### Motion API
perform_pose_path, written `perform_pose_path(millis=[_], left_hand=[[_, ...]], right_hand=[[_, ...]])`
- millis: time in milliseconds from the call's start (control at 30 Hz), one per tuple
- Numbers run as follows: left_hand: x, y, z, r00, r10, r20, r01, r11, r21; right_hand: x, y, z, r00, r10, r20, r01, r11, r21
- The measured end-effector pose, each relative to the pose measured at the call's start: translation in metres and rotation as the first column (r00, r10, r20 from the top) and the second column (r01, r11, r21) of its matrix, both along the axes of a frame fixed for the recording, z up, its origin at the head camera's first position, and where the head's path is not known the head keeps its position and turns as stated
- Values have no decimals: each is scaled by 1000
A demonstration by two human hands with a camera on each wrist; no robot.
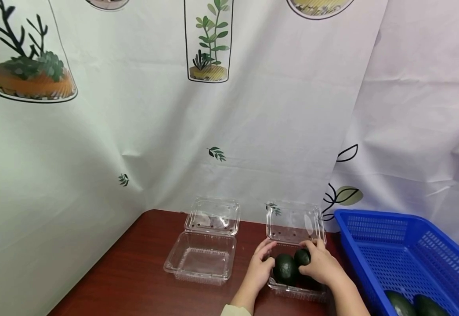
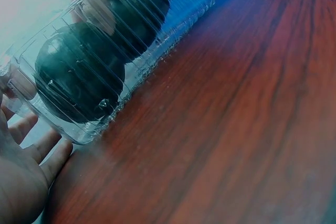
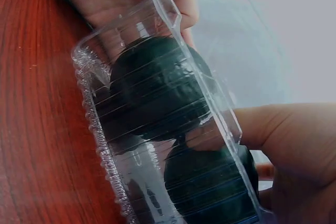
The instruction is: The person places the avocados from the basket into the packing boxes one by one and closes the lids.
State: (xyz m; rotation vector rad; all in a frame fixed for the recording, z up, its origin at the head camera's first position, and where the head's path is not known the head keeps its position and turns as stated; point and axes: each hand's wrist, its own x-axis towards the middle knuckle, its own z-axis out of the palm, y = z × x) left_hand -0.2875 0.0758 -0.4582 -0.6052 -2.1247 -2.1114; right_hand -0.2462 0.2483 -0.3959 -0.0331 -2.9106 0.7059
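A hinged clear plastic clamshell box [image 1: 298, 295] stands on the table with its lid [image 1: 292, 221] raised behind. Inside it sits a dark green avocado [image 1: 285, 269] on the left. My right hand [image 1: 322, 265] grips a second avocado [image 1: 302, 256] beside it, thumb on the near side and fingers beyond. Through the box wall, the right wrist view shows this avocado [image 3: 210, 182] low in the box. At the left rim is my left hand [image 1: 258, 265], fingers [image 2: 44, 145] spread fairly straight outside the wall and thumb near the first avocado. My right palm covers the box's right part.
Another clear clamshell box [image 1: 201, 277] stands open to the left, its lid leaning back near the printed curtain [image 1: 166, 131]. Right of my right arm is a blue mesh basket [image 1: 353, 254] with two avocados [image 1: 427, 305] at its near end. The table [image 1: 134, 272] is reddish-brown wood.
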Motion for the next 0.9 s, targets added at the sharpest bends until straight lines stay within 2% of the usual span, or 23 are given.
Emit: perform_pose_path(millis=[267, 700, 900], left_hand=[[-1, 1, 0, 1000, -3, -7, 3, 1000, -1], [-1, 0, -3, 1000, -1, -15, 1, 1000, 1], [-1, -1, -5, 1000, 0, -12, 0, 1000, -23]], right_hand=[[0, 0, -4, 1000, -24, -4, 24, 999, 44], [3, 0, -7, 999, -7, -49, 11, 996, 86], [5, 3, -10, 994, -33, -102, 37, 998, 43]])
